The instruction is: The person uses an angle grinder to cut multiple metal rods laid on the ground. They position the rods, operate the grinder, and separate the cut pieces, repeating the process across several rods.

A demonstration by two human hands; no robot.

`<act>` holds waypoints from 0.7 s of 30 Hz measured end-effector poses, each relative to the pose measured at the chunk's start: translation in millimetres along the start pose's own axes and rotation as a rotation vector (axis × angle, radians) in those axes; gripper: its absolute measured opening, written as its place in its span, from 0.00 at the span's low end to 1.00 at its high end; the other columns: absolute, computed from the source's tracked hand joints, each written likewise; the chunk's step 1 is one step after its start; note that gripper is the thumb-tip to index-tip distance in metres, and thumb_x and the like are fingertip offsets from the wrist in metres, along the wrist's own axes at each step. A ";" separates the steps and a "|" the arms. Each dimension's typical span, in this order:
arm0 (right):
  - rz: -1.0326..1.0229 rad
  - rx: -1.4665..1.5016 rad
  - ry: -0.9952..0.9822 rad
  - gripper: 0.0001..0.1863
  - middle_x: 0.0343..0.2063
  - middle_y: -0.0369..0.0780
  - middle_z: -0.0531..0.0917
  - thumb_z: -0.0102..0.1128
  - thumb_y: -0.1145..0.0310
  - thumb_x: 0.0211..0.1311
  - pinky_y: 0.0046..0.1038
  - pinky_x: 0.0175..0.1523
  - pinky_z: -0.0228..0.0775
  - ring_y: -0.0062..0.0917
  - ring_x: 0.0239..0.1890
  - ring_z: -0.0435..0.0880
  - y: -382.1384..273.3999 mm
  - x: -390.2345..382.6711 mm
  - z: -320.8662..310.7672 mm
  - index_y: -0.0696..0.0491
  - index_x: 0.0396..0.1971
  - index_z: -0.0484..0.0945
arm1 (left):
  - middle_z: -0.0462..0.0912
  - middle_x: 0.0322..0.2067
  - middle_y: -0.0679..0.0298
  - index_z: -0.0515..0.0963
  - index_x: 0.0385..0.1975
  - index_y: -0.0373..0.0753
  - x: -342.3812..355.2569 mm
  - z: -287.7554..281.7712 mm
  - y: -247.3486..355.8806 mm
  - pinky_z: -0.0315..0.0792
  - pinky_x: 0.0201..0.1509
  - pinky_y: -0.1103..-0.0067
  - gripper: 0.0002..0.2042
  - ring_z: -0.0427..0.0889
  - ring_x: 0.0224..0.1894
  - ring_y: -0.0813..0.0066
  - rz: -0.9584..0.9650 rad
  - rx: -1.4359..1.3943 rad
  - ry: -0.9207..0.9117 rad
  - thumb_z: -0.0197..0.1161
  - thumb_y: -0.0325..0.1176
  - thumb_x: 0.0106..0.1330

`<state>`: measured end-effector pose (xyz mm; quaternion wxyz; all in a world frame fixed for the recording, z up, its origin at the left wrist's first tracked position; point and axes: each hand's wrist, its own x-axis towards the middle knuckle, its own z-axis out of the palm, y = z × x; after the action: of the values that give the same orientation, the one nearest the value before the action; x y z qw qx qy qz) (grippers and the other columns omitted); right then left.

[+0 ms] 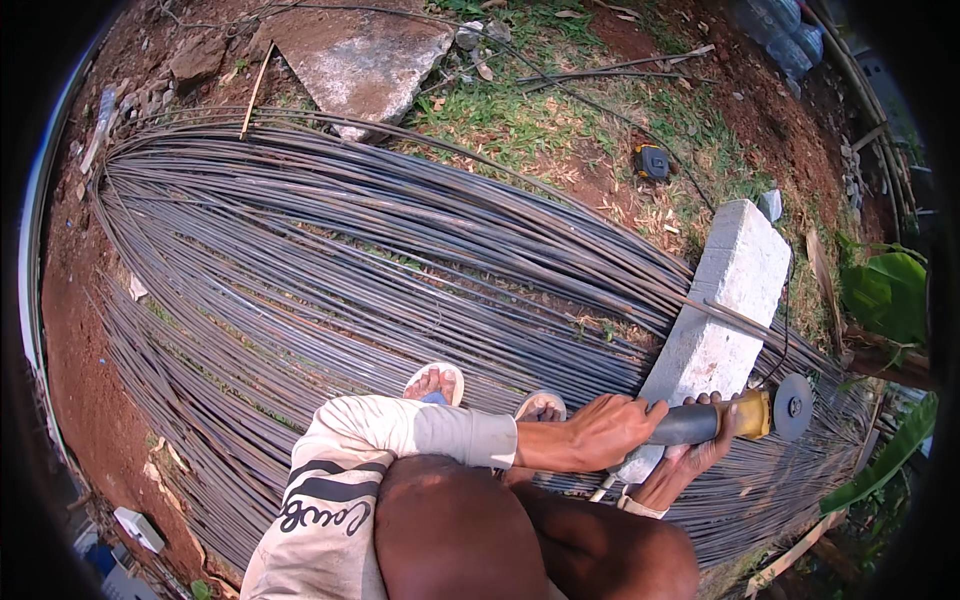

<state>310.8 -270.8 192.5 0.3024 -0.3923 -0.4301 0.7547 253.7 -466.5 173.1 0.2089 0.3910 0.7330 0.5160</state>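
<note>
An angle grinder point(690, 424) with a dark body, a yellow head and a round grey disc lies level between my hands. My left hand point(612, 432) is closed around its rear end. Farther along, my right hand point(700, 455) wraps the body near the yellow head from below. A pale concrete block point(722, 300) stands just beyond the tool. One steel rod point(735, 318) crosses the top of the block. The disc point(792, 407) is over the rods, to the right of the block. My right forearm is mostly hidden behind my knee.
Long bundles of thin steel rods point(400, 240) spread across the ground under my feet. A black and yellow tape measure point(652, 163) lies on the grass. A broken concrete slab point(365, 60) sits at the back. Plastic bottles point(780, 35) and green leaves point(888, 295) are at the right.
</note>
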 end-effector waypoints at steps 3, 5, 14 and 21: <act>-0.016 -0.158 0.007 0.36 0.48 0.41 0.79 0.72 0.55 0.67 0.37 0.52 0.80 0.29 0.46 0.81 -1.1 0.8 -0.7 0.53 0.69 0.68 | 0.82 0.35 0.40 0.69 0.55 0.22 0.2 1.4 2.3 0.85 0.37 0.56 0.27 0.89 0.36 0.38 -0.001 -0.006 -0.029 0.69 0.20 0.54; -0.049 -0.188 0.070 0.33 0.46 0.42 0.79 0.70 0.55 0.68 0.37 0.52 0.79 0.31 0.45 0.80 -0.7 3.9 -3.2 0.56 0.65 0.71 | 0.82 0.36 0.37 0.68 0.56 0.20 1.0 3.7 2.6 0.85 0.39 0.56 0.28 0.89 0.36 0.36 0.020 -0.012 -0.050 0.69 0.20 0.54; 0.078 -0.124 -0.030 0.23 0.39 0.43 0.82 0.71 0.57 0.69 0.34 0.46 0.80 0.31 0.40 0.83 -3.2 24.1 -27.8 0.61 0.50 0.77 | 0.83 0.38 0.39 0.69 0.54 0.21 3.0 7.8 2.7 0.85 0.40 0.57 0.27 0.90 0.39 0.40 0.033 0.087 -0.056 0.69 0.24 0.54; 0.071 -0.114 -0.050 0.22 0.40 0.43 0.83 0.70 0.59 0.70 0.35 0.48 0.80 0.30 0.41 0.84 -15.4 25.8 -35.1 0.62 0.51 0.77 | 0.83 0.23 0.53 0.76 0.51 0.31 -3.3 -25.5 -21.9 0.76 0.34 0.53 0.26 0.87 0.32 0.43 0.096 -0.147 -0.101 0.79 0.39 0.59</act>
<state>329.5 -229.0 186.3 0.2417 -0.4048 -0.4655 0.7490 229.7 -487.8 162.3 0.2487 0.4347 0.6622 0.5574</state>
